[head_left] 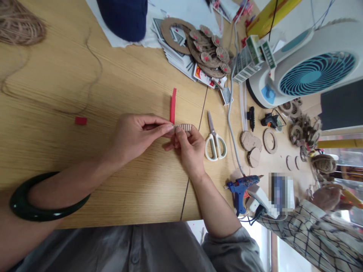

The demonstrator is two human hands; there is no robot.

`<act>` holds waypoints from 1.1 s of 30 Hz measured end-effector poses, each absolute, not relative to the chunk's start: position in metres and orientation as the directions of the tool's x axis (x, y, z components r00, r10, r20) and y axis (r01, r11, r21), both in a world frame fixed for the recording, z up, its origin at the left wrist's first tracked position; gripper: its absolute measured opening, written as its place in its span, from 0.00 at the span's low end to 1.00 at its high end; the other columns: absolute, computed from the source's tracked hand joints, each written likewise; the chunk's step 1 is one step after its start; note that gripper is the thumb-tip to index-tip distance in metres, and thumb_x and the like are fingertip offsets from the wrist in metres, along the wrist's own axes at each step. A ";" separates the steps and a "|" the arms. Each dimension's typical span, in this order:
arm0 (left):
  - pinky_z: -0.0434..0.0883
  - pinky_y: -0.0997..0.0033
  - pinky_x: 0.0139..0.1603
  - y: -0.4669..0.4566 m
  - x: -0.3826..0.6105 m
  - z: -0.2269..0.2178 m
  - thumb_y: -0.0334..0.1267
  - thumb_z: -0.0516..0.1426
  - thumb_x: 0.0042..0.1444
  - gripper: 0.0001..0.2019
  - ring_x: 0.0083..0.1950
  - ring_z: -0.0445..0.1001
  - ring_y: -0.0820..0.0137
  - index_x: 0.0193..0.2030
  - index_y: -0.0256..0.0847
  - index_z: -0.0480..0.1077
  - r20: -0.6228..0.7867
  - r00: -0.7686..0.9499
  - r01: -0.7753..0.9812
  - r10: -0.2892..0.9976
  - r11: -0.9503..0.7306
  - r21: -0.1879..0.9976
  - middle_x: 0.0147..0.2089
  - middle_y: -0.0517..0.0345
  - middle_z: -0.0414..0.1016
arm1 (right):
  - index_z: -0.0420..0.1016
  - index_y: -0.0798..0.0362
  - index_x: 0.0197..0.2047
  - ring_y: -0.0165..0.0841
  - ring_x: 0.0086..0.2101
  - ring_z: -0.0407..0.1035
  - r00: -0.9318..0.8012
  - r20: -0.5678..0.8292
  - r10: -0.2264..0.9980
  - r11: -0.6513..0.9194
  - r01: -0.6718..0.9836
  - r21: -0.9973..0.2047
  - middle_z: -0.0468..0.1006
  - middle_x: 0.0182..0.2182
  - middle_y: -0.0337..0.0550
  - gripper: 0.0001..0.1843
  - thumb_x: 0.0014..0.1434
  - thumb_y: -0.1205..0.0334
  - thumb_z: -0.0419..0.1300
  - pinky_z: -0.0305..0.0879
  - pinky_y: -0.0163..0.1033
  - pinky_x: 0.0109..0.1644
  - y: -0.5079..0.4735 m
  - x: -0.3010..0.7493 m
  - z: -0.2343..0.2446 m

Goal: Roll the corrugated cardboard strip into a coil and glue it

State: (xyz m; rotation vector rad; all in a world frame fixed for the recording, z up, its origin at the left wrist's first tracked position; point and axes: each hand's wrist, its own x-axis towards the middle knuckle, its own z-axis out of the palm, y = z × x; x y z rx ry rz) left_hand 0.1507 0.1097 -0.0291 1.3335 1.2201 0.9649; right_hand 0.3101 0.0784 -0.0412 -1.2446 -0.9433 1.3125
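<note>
Both hands meet over the middle of the wooden table [85, 98]. My left hand [136, 134] pinches the left end of a small ribbed strip of corrugated cardboard [183, 127] between thumb and fingertips. My right hand [191, 147] grips the same strip from below, fingers curled round it. A narrow red strip [172, 105] stands up just behind the cardboard, touching it where my left fingertips pinch. A dark green bangle [42, 206] rings my left forearm.
White-handled scissors [214, 141] lie right of my hands. A blue glue gun [242, 187] rests near the table's front right. Cardboard discs [251, 145], a decorated cardboard ring pile [204, 49], a small fan [312, 68], twine [19, 26] and a red scrap [81, 120] lie around.
</note>
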 end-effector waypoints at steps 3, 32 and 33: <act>0.82 0.67 0.47 0.110 0.150 -0.029 0.46 0.67 0.61 0.09 0.44 0.88 0.61 0.42 0.48 0.88 -0.077 0.154 0.155 0.985 0.053 0.986 0.42 0.58 0.91 | 0.72 0.47 0.34 0.25 0.18 0.70 0.074 -0.149 0.986 -0.134 -0.182 -0.974 0.67 0.20 0.25 0.22 0.62 0.40 0.71 0.79 0.33 0.28 0.079 0.310 -0.041; 0.83 0.69 0.44 0.114 0.154 -0.039 0.42 0.69 0.56 0.08 0.41 0.87 0.64 0.41 0.44 0.87 -0.119 0.207 -0.038 0.971 0.130 0.991 0.40 0.57 0.90 | 0.75 0.50 0.34 0.28 0.22 0.77 0.019 -0.181 0.983 -0.177 -0.143 -0.974 0.78 0.25 0.32 0.22 0.57 0.41 0.75 0.84 0.37 0.30 0.083 0.315 -0.045; 0.83 0.69 0.43 0.114 0.154 -0.039 0.42 0.69 0.56 0.08 0.40 0.87 0.64 0.41 0.44 0.87 -0.131 0.215 -0.051 0.968 0.146 0.988 0.39 0.57 0.90 | 0.76 0.49 0.34 0.28 0.22 0.77 0.015 -0.190 0.982 -0.185 -0.150 -0.971 0.78 0.24 0.32 0.22 0.57 0.40 0.75 0.84 0.37 0.30 0.083 0.315 -0.045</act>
